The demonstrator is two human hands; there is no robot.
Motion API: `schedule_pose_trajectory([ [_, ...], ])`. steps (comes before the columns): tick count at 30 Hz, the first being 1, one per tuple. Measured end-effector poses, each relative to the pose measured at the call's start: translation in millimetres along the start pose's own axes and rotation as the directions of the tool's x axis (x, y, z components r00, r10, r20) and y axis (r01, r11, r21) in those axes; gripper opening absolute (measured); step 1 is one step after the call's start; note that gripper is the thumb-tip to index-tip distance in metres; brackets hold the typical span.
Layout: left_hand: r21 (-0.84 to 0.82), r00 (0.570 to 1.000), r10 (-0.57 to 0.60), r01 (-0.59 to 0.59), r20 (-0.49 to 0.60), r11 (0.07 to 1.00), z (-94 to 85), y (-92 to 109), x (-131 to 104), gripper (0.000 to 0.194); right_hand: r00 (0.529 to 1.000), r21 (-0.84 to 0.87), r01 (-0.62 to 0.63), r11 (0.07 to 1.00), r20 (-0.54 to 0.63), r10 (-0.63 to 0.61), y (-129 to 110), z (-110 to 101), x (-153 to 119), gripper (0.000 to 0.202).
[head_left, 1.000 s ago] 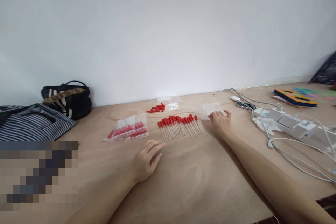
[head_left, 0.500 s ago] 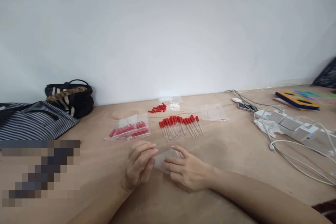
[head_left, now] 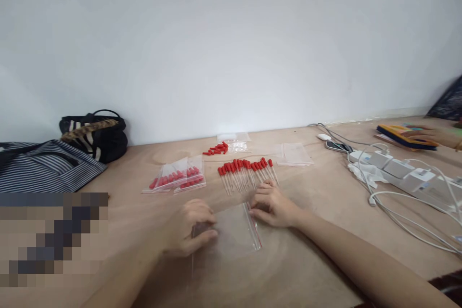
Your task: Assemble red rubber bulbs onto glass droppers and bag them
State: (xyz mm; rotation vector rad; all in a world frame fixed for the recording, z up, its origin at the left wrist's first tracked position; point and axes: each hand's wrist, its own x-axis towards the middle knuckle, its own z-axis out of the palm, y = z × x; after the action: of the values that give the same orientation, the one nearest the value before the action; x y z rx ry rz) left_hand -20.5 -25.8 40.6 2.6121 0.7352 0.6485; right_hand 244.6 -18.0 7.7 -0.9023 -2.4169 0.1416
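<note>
A clear zip bag (head_left: 231, 228) with a red line along its zip lies flat on the table between my hands. My left hand (head_left: 195, 228) rests over its left part, thumb and fingers apart. My right hand (head_left: 272, 204) is at the zip edge with its fingers curled together; whatever is in them, if anything, is hidden. Just beyond it lies a row of thin clear droppers with red rubber bulbs (head_left: 243, 166), bulbs pointing away from me. To the left are filled zip bags (head_left: 176, 178) of red-bulbed droppers.
Loose red bulbs (head_left: 216, 149) and a bag of clear tubes (head_left: 238, 146) lie at the back. Flat zip bags (head_left: 295, 154) are right of the droppers. Further right are a power strip (head_left: 404, 173) with cables and another person's hand (head_left: 429, 134). Striped and black bags stand left.
The clear bag now lies spread out flat. My right hand has moved forward to the droppers, and my left hand has lowered over the bag. Another person's hand has appeared at the far right.
</note>
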Motion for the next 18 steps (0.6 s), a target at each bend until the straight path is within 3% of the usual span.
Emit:
schedule_pose_trajectory([
  [2, 0.122, 0.994, -0.108, 0.111, -0.034, 0.986, 15.8, 7, 2, 0.029, 1.000, 0.039, -0.006, 0.999, 0.027, 0.005, 7, -6, -4, 0.011],
  [5, 0.162, 0.970, -0.244, 0.240, 0.008, 0.957, 42.1, 18, 4, 0.060, 0.998, 0.097, 0.017, 0.995, 0.060, -0.022, 9, -10, -8, 0.007],
  [7, 0.134, 0.958, -0.277, 0.266, 0.071, 0.955, 52.6, 23, 4, 0.081, 0.995, 0.123, 0.055, 0.991, 0.077, -0.065, 8, -10, -9, 0.010],
  [10, 0.097, 0.950, -0.289, 0.279, 0.118, 0.955, 55.0, 23, 3, 0.088, 0.988, 0.145, 0.107, 0.984, 0.096, -0.121, 5, -6, -9, 0.013],
  [18, 0.067, 0.950, -0.294, 0.288, 0.108, 0.955, 47.4, 17, 5, 0.086, 0.972, 0.088, 0.182, 0.979, 0.134, -0.193, -11, -5, -9, 0.020],
])
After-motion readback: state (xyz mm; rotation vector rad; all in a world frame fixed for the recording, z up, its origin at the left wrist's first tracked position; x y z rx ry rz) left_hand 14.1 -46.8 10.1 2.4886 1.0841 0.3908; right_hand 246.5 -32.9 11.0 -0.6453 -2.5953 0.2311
